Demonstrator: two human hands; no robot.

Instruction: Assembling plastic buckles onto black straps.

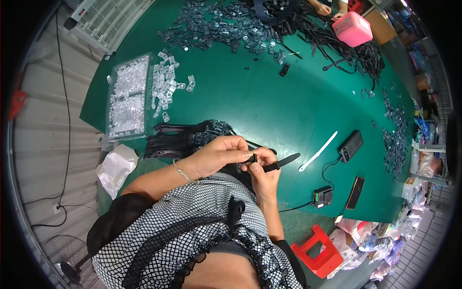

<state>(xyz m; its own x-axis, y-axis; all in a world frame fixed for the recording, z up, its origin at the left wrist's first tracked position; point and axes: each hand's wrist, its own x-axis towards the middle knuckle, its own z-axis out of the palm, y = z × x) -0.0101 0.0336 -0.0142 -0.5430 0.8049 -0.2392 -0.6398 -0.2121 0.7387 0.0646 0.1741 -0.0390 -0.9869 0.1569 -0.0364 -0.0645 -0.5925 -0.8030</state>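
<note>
My left hand [216, 155], with a bracelet at its wrist, pinches a small black end piece between thumb and fingers. Close beside it, my right hand [264, 177] grips a black watch strap [288, 160], whose rounded tip sticks out to the right. Both hands meet in front of my body near the table's front edge, and the fingers partly hide the piece between them. Left of the hands lies a bundle of similar black straps [168, 137] with dark clear pieces [211, 129] on it.
The green table [231, 91] carries a clear tray [150, 96] of transparent clips, a heap of dark clips [216, 29], a white strip [318, 151], a black power bank [350, 146] and a phone [355, 192]. A co-worker's hands [325, 9] show near a pink bin [352, 30]. A red stool [317, 250] stands at right.
</note>
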